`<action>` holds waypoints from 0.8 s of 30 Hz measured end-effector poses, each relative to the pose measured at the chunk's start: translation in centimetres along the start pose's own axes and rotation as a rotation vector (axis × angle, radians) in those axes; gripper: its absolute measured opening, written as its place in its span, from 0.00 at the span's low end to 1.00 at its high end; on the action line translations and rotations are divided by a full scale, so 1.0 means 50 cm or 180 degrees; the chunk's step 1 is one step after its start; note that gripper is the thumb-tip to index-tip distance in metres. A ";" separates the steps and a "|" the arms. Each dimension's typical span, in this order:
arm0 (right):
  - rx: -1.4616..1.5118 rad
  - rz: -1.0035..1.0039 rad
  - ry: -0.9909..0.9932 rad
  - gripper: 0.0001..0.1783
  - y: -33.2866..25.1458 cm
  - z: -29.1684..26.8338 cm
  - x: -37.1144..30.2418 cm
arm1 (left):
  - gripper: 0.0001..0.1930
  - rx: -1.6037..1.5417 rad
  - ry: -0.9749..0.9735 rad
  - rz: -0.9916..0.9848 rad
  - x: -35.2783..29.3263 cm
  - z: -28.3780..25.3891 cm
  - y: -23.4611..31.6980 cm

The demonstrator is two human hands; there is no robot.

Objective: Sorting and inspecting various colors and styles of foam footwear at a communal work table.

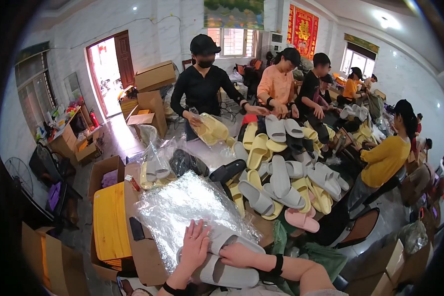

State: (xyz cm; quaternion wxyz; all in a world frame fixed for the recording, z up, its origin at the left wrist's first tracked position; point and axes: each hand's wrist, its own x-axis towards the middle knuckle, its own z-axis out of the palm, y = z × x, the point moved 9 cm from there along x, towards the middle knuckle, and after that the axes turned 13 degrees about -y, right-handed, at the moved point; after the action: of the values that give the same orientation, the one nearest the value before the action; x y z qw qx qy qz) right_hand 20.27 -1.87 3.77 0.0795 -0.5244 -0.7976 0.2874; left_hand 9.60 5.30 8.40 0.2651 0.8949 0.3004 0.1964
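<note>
At the far left a yellow wooden board (111, 222) lies on an open cardboard box (102, 172), just beside the table (145, 251). A small black device (136, 229) rests on the table's bare edge, next to a stack of clear plastic bags (182, 207) that shines under the light.

The left hand (195, 246) lies flat with fingers spread on the near edge of the bags, its palm partly over the upper grey slipper (232, 238); its grip is released, pressing rather than closing. Directly below the hand sits the lower grey slipper (227, 274) (the two lie side by side, nearly touching). The right hand (237, 256) rests between the slippers, fingers curled against the lower one; whether its grip truly closes on it I cannot tell.

Further right, beyond the bags, a heap of yellow, grey and black slippers (281, 172) covers the table, with a pink slipper (302, 220) at its near edge. Other people stand and sit around the heap.
</note>
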 end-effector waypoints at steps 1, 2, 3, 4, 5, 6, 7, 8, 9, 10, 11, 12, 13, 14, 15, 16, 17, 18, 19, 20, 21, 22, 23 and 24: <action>0.0130 -0.0099 -0.0134 0.14 -0.005 0.012 0.000 | 0.20 0.0065 -0.0126 0.0124 0.007 -0.002 0.025; 0.0145 -0.0091 -0.0143 0.14 0.002 0.013 0.002 | 0.20 0.0127 -0.0251 0.0244 0.009 0.003 0.040; 0.0215 0.0123 0.0189 0.14 0.026 -0.008 0.002 | 0.20 0.0153 -0.0341 0.0312 0.003 0.012 0.040; 0.0287 0.0332 0.0520 0.14 0.055 -0.025 0.003 | 0.20 0.0155 -0.0340 0.0284 0.000 0.007 0.041; 0.0273 0.0459 0.0721 0.13 0.084 -0.018 0.002 | 0.20 0.0310 -0.0339 0.0322 -0.003 -0.001 0.048; 0.0290 0.0419 0.0670 0.13 0.071 -0.026 0.004 | 0.20 0.0464 -0.0333 0.0331 -0.015 -0.007 0.044; 0.0309 0.0329 0.0703 0.13 0.042 -0.052 0.000 | 0.20 0.0486 -0.0287 0.0290 -0.026 -0.008 0.022; 0.0334 0.0231 0.0727 0.13 0.023 -0.062 -0.001 | 0.20 0.0490 -0.0266 0.0177 -0.036 -0.005 0.000; 0.0370 0.0289 0.0689 0.14 0.050 -0.042 -0.002 | 0.21 0.0363 -0.0237 0.0175 -0.030 -0.011 -0.001; 0.0400 0.0201 0.0586 0.14 0.047 -0.037 -0.007 | 0.21 0.0256 -0.0185 0.0123 -0.031 -0.025 -0.009; 0.0362 0.0281 0.0554 0.14 0.054 -0.042 -0.016 | 0.21 0.0310 -0.0145 0.0210 -0.031 -0.030 -0.014; 0.0313 0.0378 0.0537 0.14 0.060 -0.047 -0.026 | 0.21 0.0314 -0.0120 0.0096 -0.029 -0.037 -0.022; 0.0329 0.0292 0.0451 0.14 0.052 -0.045 -0.028 | 0.21 0.0249 -0.0235 0.0112 -0.026 -0.039 -0.024; 0.0412 0.0365 0.0568 0.14 0.052 -0.053 -0.035 | 0.20 0.0180 -0.0350 0.0138 -0.028 -0.037 -0.029; 0.0497 0.0466 0.0701 0.14 0.058 -0.060 -0.044 | 0.20 0.0185 -0.0258 0.0205 -0.033 -0.041 -0.033; 0.0511 0.0422 0.0647 0.14 0.058 -0.058 -0.043 | 0.20 0.0188 -0.0242 0.0136 -0.039 -0.044 -0.042; 0.0546 0.0445 0.0606 0.14 0.061 -0.055 -0.043 | 0.20 0.0047 -0.0228 0.0046 -0.045 -0.049 -0.052; 0.0578 0.0488 0.0579 0.14 0.066 -0.054 -0.045 | 0.20 -0.0101 -0.0223 -0.0020 -0.045 -0.052 -0.059; 0.1015 0.0584 0.0573 0.14 0.078 -0.050 -0.048 | 0.19 -0.0093 -0.0200 -0.0145 -0.047 -0.060 -0.058; 0.1019 0.0574 0.0554 0.14 0.080 -0.051 -0.046 | 0.19 -0.0095 -0.0196 -0.0166 -0.049 -0.058 -0.061; 0.1015 0.0713 0.0711 0.14 0.090 -0.063 -0.053 | 0.19 -0.0065 -0.0169 -0.0150 -0.048 -0.056 -0.062; 0.1009 0.0852 0.0872 0.13 0.098 -0.073 -0.059 | 0.18 -0.0034 -0.0142 -0.0130 -0.047 -0.056 -0.060; 0.1001 0.0808 0.1103 0.13 0.103 -0.074 -0.064 | 0.18 -0.0035 -0.0137 -0.0131 -0.047 -0.054 -0.055; 0.0998 0.0815 0.1102 0.13 0.105 -0.070 -0.062 | 0.18 0.0174 0.0021 0.0046 -0.046 -0.060 -0.033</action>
State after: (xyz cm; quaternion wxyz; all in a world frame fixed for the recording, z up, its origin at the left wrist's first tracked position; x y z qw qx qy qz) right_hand 27.28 -1.77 4.36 0.2579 -0.6437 -0.6450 0.3211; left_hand 5.64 6.04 9.34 0.2382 0.9033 0.3001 0.1930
